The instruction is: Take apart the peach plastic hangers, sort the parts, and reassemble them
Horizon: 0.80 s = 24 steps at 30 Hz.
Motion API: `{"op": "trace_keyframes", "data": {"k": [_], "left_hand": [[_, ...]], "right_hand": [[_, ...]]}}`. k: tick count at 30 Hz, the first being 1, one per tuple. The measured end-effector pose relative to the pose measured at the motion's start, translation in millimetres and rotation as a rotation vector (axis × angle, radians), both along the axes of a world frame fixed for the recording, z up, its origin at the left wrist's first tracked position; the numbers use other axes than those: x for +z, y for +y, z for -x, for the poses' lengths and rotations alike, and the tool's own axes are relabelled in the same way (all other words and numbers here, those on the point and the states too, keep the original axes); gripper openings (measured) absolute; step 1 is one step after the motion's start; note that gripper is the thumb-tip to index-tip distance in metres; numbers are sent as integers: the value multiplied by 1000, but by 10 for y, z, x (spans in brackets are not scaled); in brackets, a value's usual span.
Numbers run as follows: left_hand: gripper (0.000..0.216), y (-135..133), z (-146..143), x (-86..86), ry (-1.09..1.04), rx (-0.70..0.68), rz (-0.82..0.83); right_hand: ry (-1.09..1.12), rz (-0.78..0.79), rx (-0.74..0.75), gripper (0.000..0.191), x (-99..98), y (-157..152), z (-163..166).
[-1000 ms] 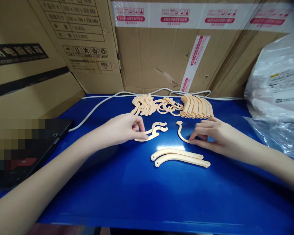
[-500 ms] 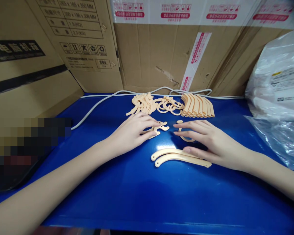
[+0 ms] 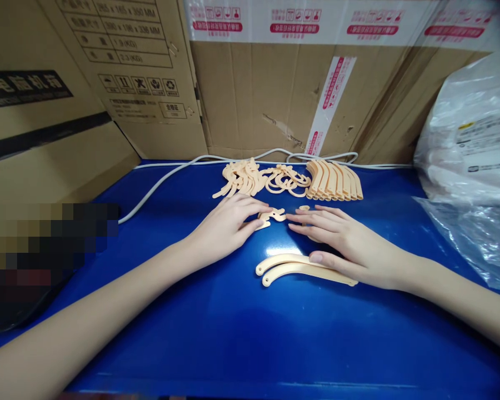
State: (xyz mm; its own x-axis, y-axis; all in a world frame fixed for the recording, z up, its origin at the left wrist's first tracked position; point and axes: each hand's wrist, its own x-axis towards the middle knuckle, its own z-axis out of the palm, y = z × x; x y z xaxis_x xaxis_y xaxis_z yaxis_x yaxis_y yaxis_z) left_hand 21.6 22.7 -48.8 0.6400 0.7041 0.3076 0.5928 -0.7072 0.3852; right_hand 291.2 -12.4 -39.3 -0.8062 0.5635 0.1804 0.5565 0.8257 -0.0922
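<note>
My left hand (image 3: 229,225) rests low over the blue table, its thumb and fingers apart. Its fingertips touch or lie right beside small wavy cream pieces (image 3: 278,215), partly hidden by the fingers. My right hand (image 3: 345,241) has its fingers spread, the index tip close to the right end of those pieces. Beneath the fingers, a curved cream piece (image 3: 304,208) is mostly covered. Two long S-curved cream strips (image 3: 289,268) lie side by side near the right thumb, their right ends partly under the hand.
Behind the hands lie a pile of wavy pieces (image 3: 245,176), a group of hook-shaped pieces (image 3: 285,180) and a row of curved strips (image 3: 333,180). A white cable (image 3: 158,189) runs along the back. Cardboard boxes (image 3: 258,94) and a plastic-wrapped package (image 3: 462,128) border the table (image 3: 250,339).
My right hand has shifted slightly left, its fingers now covering more of the curved piece and nearing the wavy pieces. My left hand stays almost in place. The view has moved slightly.
</note>
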Motion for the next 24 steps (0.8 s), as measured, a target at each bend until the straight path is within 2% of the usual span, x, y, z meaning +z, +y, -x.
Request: {"op": "trace_keyframes", "data": {"k": [9,15,24], "left_hand": [[31,-7,13,-3,-7,-48,-33],[34,-31,11,36,135,-80,-137],[34,-25,9,15,142,-114,-142]], "right_hand": [[46,-29,-7,41,38,17,-42],[100,-125,-39,32,53,80,-128],[103,-72,-32,29,1,92,-161]]}}
